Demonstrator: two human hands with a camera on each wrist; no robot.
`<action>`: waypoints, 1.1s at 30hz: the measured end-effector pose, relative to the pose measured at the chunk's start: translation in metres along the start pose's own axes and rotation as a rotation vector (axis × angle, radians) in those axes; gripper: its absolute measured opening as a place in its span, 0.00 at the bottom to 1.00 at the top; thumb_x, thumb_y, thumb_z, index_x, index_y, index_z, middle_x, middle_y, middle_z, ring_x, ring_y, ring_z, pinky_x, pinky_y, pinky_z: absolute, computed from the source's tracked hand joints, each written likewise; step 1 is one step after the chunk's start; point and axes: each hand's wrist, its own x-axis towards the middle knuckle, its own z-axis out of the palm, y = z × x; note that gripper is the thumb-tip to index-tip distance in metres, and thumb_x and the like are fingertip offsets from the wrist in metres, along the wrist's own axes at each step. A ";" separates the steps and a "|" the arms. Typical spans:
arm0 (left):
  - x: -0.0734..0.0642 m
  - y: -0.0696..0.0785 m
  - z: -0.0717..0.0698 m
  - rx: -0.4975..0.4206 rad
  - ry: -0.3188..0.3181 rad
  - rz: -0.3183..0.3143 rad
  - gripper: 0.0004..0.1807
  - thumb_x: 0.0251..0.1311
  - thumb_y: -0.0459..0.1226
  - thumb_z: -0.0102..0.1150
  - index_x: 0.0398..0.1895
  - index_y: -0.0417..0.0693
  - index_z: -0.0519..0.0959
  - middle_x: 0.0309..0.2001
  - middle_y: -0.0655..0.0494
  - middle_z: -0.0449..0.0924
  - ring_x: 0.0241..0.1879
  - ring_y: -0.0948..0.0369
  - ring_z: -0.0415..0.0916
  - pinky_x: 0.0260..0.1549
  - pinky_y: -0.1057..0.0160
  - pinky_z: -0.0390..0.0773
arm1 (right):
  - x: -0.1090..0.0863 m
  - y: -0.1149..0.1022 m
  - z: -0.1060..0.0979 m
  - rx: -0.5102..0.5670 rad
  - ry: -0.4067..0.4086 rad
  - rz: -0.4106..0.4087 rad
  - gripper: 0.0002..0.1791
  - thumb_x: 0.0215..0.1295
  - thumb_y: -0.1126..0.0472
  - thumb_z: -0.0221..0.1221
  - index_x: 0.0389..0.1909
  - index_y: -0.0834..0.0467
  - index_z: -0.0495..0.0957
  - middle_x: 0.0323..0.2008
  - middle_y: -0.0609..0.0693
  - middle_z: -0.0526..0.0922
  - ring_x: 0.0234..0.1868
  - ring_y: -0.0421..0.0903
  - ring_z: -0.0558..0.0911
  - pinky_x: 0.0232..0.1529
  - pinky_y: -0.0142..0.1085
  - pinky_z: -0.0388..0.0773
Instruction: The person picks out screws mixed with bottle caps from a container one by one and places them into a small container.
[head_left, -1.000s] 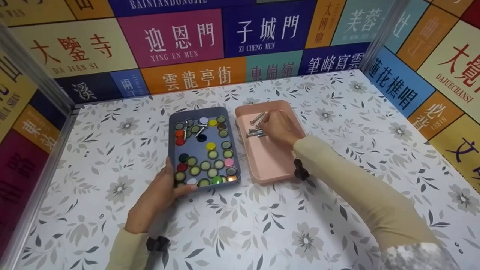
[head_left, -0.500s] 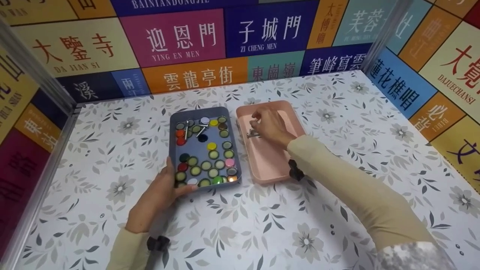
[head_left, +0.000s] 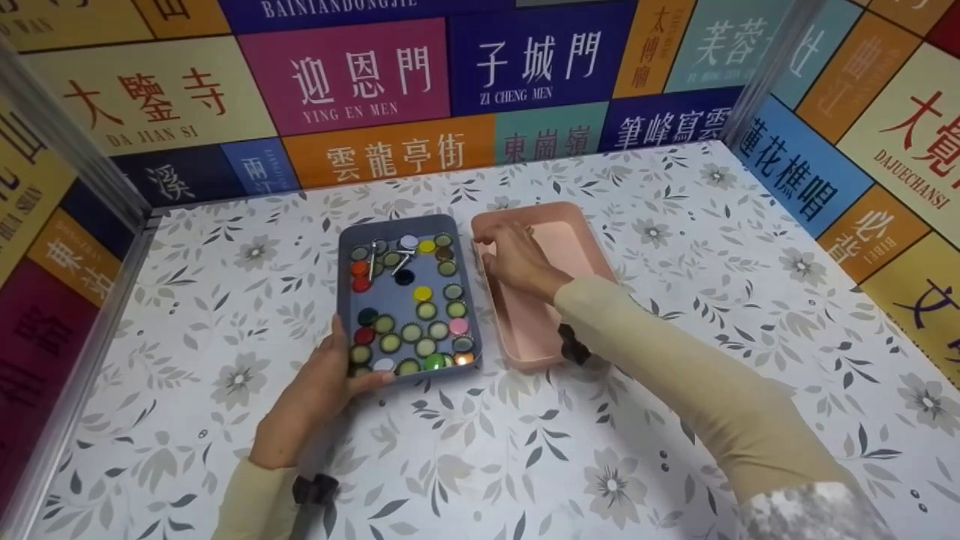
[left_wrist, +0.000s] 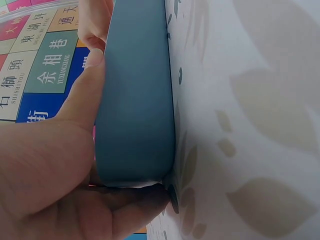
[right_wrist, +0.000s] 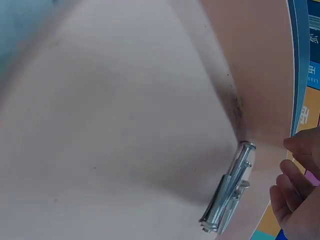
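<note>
The blue-grey tray (head_left: 386,304) lies left of the pink tray (head_left: 536,334). My left hand (head_left: 315,394) holds its near-left corner, thumb along the near side and fingers at the left wall. Bottle caps (head_left: 412,331) of several colours lie in this tray, with metal screws (head_left: 373,262) across those at the far end. Over the left wall of the pink tray hovers my right hand (head_left: 517,259), fingers bent; whether they pinch anything I cannot tell. Below it, a small pile of metal screws (right_wrist: 225,195) rests on the pink floor beside the wall in the right wrist view.
Both trays stand side by side on a table covered with a floral cloth (head_left: 495,465). Behind and at both sides rise panels (head_left: 352,71) with coloured blocks and lettering.
My right hand has lifted from the screws and moved left to the pink tray's left wall, hiding the pile in the head view. My left hand and the blue-grey tray have stayed put.
</note>
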 end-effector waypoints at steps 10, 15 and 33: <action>0.000 -0.001 -0.001 -0.003 0.002 -0.022 0.69 0.59 0.55 0.66 0.76 0.31 0.23 0.76 0.27 0.48 0.76 0.36 0.50 0.76 0.40 0.52 | 0.005 -0.011 0.004 -0.010 -0.007 -0.120 0.18 0.65 0.69 0.56 0.55 0.66 0.82 0.60 0.61 0.76 0.65 0.58 0.72 0.68 0.49 0.69; 0.000 0.002 -0.001 -0.001 -0.005 -0.034 0.68 0.60 0.55 0.66 0.76 0.32 0.22 0.77 0.27 0.45 0.77 0.35 0.48 0.76 0.40 0.51 | 0.005 -0.013 0.008 -0.050 -0.006 -0.137 0.22 0.61 0.70 0.57 0.57 0.65 0.81 0.52 0.61 0.77 0.56 0.57 0.73 0.61 0.48 0.72; -0.001 0.001 0.001 -0.006 0.017 -0.001 0.69 0.58 0.56 0.66 0.76 0.29 0.25 0.75 0.25 0.48 0.75 0.35 0.53 0.75 0.40 0.54 | 0.009 -0.036 0.017 -0.066 -0.075 -0.173 0.17 0.63 0.67 0.60 0.53 0.59 0.84 0.53 0.58 0.81 0.57 0.55 0.73 0.62 0.47 0.72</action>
